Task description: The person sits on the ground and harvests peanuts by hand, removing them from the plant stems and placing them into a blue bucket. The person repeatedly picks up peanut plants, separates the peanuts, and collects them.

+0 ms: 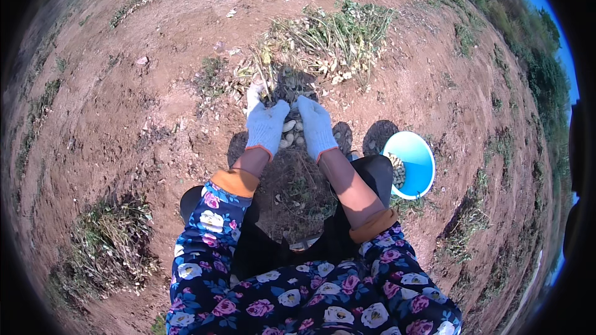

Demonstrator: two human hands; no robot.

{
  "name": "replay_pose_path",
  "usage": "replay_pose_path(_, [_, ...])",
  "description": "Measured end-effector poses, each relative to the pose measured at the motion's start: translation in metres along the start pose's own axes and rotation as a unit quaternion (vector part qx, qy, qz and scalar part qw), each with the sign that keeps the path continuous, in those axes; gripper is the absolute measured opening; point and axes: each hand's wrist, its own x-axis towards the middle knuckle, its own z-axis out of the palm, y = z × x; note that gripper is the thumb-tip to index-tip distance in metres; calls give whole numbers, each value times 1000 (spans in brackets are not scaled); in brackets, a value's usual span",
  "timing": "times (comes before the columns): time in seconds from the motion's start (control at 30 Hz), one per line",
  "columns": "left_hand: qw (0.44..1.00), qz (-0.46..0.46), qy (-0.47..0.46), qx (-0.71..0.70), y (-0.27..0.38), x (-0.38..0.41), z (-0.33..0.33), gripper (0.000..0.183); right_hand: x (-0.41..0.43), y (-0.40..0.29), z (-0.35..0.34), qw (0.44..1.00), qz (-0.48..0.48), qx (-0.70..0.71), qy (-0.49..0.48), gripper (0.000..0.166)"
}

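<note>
Both my hands wear white knit gloves with orange cuffs. My left hand closes around the dry stems of a pulled peanut plant, which lean up and away from me. Close beside it, my right hand has its fingers bent at the plant's root end; what lies between its fingertips is hidden. Peanut pods show in the gap between the two gloves. Beyond my hands lies a heap of peanut plants with green and yellowed leaves.
A light blue plastic bucket with peanuts inside stands tilted beside my right knee. Another pile of pulled plants lies at the lower left. Bare reddish soil with scattered rows of plants surrounds me, and bushes line the right rim.
</note>
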Motion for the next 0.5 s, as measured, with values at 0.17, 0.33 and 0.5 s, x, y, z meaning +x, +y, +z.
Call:
replay_pose_path(0.17, [996, 50, 25, 64, -2, -4, 11, 23, 19, 16, -4, 981, -104, -151, 62, 39])
replay_pose_path(0.33, [990, 87, 34, 103, -4, 1, 13, 27, 39, 15, -10, 961, -156, -201, 110, 37])
replay_pose_path(0.5, [994, 44, -40, 95, 20, -14, 14, 51, 77, 20, -109, 960, -179, -112, 185, 33])
